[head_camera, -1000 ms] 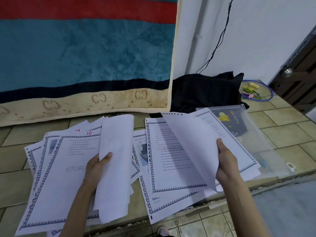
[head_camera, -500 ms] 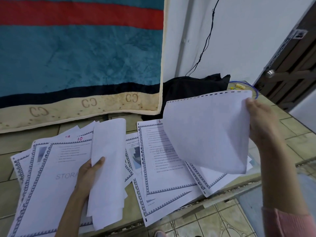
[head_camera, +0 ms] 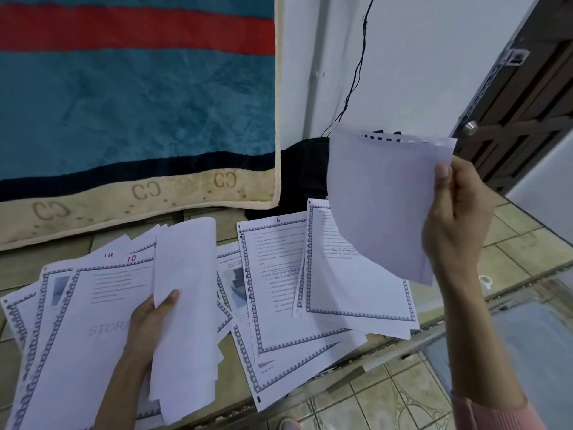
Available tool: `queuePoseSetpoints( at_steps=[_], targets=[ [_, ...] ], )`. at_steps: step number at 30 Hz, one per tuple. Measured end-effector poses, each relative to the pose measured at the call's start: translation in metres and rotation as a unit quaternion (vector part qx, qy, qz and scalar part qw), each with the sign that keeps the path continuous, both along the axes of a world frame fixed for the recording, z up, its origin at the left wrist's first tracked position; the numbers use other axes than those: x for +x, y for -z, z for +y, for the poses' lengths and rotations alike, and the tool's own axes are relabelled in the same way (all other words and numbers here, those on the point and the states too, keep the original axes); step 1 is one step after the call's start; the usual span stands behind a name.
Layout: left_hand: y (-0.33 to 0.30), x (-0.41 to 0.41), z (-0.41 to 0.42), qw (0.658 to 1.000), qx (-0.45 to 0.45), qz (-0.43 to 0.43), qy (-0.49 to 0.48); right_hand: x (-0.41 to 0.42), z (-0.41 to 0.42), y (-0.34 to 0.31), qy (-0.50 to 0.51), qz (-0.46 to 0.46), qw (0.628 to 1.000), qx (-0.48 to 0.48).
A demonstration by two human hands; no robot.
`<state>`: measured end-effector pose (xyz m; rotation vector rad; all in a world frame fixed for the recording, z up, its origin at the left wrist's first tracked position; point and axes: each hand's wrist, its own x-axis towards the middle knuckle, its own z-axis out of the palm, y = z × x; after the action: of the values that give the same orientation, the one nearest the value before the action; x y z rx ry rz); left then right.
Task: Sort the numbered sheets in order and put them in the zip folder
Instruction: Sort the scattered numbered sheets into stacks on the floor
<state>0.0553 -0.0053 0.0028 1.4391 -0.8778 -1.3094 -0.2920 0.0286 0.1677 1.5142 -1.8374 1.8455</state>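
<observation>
Numbered sheets with grey patterned borders lie spread over the tiled counter (head_camera: 511,243). A fan on the left shows the numbers 14 and 10 (head_camera: 93,305). A second pile on the right has sheet 6 (head_camera: 276,280) beside another bordered sheet (head_camera: 356,293). My left hand (head_camera: 148,330) grips a small stack of sheets (head_camera: 186,305), blank backs toward me. My right hand (head_camera: 455,218) pinches one lifted sheet (head_camera: 381,206) by its right edge, back side facing me, above the right pile. The zip folder is hidden from view.
A blue, red and cream blanket (head_camera: 139,103) hangs behind the counter. Black cloth (head_camera: 304,169) lies at the wall under a dangling black cable (head_camera: 356,72). A dark wooden door (head_camera: 527,103) stands at the right. A small white ring (head_camera: 484,280) sits near the counter's front edge.
My right hand has lifted one sheet off the right pile and raised it up and to the right. The view has turned right. My left hand keeps its stack still.
</observation>
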Motion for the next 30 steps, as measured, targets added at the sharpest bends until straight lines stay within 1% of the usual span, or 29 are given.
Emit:
queuePoseSetpoints(
  at_steps=[3, 5, 7, 9, 10, 12, 14, 16, 20, 22, 24, 26, 28, 29, 30],
  targets=[
    [0.0, 0.001, -0.001, 1.0, 0.005, 0.005, 0.0, -0.007, -0.005, 0.001, 0.032, -0.017, 0.999, -0.015],
    [0.002, 0.002, -0.002, 1.0, 0.007, 0.006, 0.001, -0.01, -0.008, 0.002, 0.062, -0.008, 0.997, -0.037],
    [0.003, 0.003, -0.002, 1.0, 0.008, 0.007, 0.003, -0.008, -0.01, 0.004, 0.099, 0.045, 0.992, -0.068],
    [0.003, 0.003, -0.002, 1.0, 0.006, 0.003, 0.004, -0.002, -0.01, 0.01, 0.118, 0.128, 0.98, -0.097],
    [0.003, 0.003, -0.002, 1.0, 0.006, 0.002, 0.003, -0.001, -0.01, 0.016, 0.11, 0.165, 0.974, -0.109],
    [0.003, 0.003, -0.002, 1.0, 0.008, 0.003, 0.002, 0.002, -0.011, 0.032, 0.053, 0.217, 0.969, -0.106],
    [0.002, 0.002, -0.002, 1.0, 0.01, 0.006, -0.002, 0.006, -0.012, 0.057, -0.004, 0.284, 0.957, -0.064],
    [0.001, 0.0, -0.002, 1.0, 0.013, 0.011, -0.005, 0.012, -0.01, 0.092, -0.046, 0.331, 0.943, 0.005],
    [-0.001, 0.0, -0.002, 1.0, 0.01, 0.008, -0.009, 0.03, 0.008, 0.164, -0.118, 0.353, 0.913, 0.166],
    [0.0, 0.001, -0.002, 1.0, 0.008, 0.001, -0.009, 0.033, 0.018, 0.187, -0.138, 0.354, 0.897, 0.225],
    [0.001, 0.001, -0.002, 1.0, 0.008, -0.008, -0.009, 0.036, 0.025, 0.201, -0.139, 0.347, 0.884, 0.28],
    [0.002, 0.002, -0.003, 1.0, 0.01, -0.006, -0.009, 0.037, 0.029, 0.209, -0.132, 0.345, 0.877, 0.308],
    [0.002, 0.003, -0.003, 1.0, 0.015, 0.006, -0.01, 0.04, 0.03, 0.204, -0.132, 0.334, 0.865, 0.352],
    [0.003, 0.004, -0.003, 1.0, 0.018, 0.008, -0.011, 0.044, 0.029, 0.198, -0.133, 0.332, 0.86, 0.363],
    [0.004, 0.004, -0.004, 1.0, 0.021, 0.011, -0.012, 0.051, 0.027, 0.196, -0.135, 0.336, 0.865, 0.347]
  ],
)
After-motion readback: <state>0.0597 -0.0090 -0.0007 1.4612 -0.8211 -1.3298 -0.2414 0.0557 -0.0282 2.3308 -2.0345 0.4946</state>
